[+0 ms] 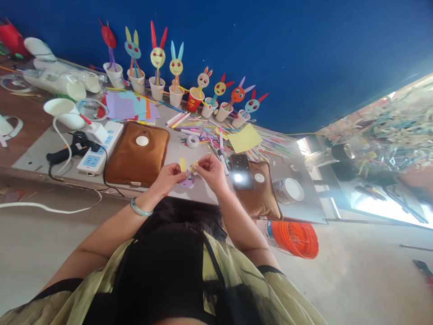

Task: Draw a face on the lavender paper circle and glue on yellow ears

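Note:
My left hand (171, 177) is closed in a pinch at the lower end of a yellow paper strip (183, 163), rounded at the top like a rabbit's ear. My right hand (210, 172) pinches a smaller yellow paper piece (194, 166) close beside it. Just under my fingertips is a round purple paper face (188, 181) with dark marks; fingers cover part of it, and I cannot tell whether the strip is joined to it. Both hands are near the table's front edge.
Paper rabbit figures (157, 58) stand in cups along the blue wall. Brown cushions (135, 155) flank my hands, with a phone (242, 172) on the right. Behind lie a tape roll (192, 141), pens and yellow paper (245, 138). A glue gun (69, 149) and power strip (100, 151) sit left.

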### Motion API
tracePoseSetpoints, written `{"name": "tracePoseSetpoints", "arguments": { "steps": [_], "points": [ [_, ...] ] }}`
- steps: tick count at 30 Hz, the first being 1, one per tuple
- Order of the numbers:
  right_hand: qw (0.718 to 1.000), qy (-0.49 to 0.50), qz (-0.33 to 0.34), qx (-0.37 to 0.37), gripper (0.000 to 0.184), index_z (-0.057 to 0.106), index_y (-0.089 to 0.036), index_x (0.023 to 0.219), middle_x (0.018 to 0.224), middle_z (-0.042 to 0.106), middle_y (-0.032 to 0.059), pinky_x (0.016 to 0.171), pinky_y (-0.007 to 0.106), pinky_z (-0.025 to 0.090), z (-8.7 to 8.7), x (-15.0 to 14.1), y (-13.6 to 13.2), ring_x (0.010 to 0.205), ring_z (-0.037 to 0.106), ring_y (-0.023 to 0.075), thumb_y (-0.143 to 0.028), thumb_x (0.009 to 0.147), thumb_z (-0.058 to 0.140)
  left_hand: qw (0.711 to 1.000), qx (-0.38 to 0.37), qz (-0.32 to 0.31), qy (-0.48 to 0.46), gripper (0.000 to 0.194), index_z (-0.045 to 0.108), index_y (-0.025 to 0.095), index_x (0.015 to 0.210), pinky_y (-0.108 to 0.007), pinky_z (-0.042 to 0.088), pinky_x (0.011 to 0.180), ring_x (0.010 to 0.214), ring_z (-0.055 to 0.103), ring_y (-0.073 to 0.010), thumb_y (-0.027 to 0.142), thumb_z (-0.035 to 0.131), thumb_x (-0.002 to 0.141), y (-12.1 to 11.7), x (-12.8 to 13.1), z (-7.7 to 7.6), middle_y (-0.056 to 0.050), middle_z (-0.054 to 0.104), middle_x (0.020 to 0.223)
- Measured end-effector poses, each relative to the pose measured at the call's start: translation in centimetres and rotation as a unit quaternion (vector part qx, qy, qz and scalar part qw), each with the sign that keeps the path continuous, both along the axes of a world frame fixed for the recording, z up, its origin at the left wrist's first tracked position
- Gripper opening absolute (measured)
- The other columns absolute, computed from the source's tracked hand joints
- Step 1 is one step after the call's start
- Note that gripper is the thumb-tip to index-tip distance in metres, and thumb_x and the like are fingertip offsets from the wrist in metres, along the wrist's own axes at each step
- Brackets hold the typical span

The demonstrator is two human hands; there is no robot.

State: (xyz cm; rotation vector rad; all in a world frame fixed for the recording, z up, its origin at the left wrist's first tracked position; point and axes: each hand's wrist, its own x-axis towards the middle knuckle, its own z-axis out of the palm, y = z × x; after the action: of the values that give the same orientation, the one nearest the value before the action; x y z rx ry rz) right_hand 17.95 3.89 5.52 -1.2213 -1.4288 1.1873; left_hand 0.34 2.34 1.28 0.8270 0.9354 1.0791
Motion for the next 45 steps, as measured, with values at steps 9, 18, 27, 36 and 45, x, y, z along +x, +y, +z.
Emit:
{"name": "tracePoseSetpoints", "arguments": {
  "steps": [9,18,27,36,45],
  "points": [
    [1.000,0.009,0.001,-0.011,0.042,0.057,-0.023,0.083,0.073,0.067,-0.0025,0.065,0.028,0.051,-0.3,0.0,0.0,0.066,0.066,0.0143,-0.049,0.070,0.087,1.000,0.013,0.014,0.011,0.052,0.056,0.017,0.061,-0.024,0.038,0.059,0.057,0.052,-0.0101,0.050,0.095,0.057,0.0,0.1,-0.6,0.002,0.059,0.058],
    [0.999,0.023,-0.006,-0.022,0.045,0.056,-0.023,0.081,0.073,0.067,-0.0023,0.063,0.028,0.049,-0.4,-0.3,-0.2,0.065,0.063,0.0135,-0.050,0.068,0.089,0.999,0.012,0.031,0.018,0.055,0.054,0.017,0.059,-0.024,0.037,0.057,0.054,0.050,-0.0090,0.052,0.096,0.054,-0.1,0.2,-0.4,0.003,0.057,0.055],
    [0.997,0.061,0.009,-0.040,0.061,0.052,-0.025,0.112,0.082,0.074,-0.0013,0.067,0.028,0.052,0.0,-0.1,-0.9,0.071,0.067,0.0148,-0.057,0.072,0.085,0.998,0.026,0.038,0.035,0.052,0.055,0.017,0.060,-0.024,0.037,0.055,0.053,0.049,-0.0091,0.051,0.095,0.056,-0.2,0.1,0.0,0.003,0.058,0.055],
    [0.999,0.032,0.016,-0.035,0.069,0.052,-0.025,0.114,0.076,0.069,-0.0047,0.072,0.032,0.054,-0.6,0.0,-1.0,0.069,0.065,0.0150,-0.053,0.064,0.091,0.997,0.033,0.049,0.042,0.054,0.055,0.018,0.060,-0.025,0.038,0.057,0.055,0.049,-0.0095,0.052,0.095,0.055,-0.2,0.2,0.3,0.003,0.059,0.056],
    [1.000,0.025,-0.005,-0.012,0.055,0.050,-0.024,0.111,0.070,0.063,-0.0077,0.067,0.029,0.050,-1.0,-0.6,-1.1,0.064,0.061,0.0129,-0.040,0.070,0.083,0.999,0.020,0.046,0.020,0.055,0.056,0.017,0.061,-0.023,0.039,0.057,0.054,0.050,-0.0078,0.051,0.097,0.050,-0.2,0.5,0.0,0.004,0.059,0.056]
  ]
}}
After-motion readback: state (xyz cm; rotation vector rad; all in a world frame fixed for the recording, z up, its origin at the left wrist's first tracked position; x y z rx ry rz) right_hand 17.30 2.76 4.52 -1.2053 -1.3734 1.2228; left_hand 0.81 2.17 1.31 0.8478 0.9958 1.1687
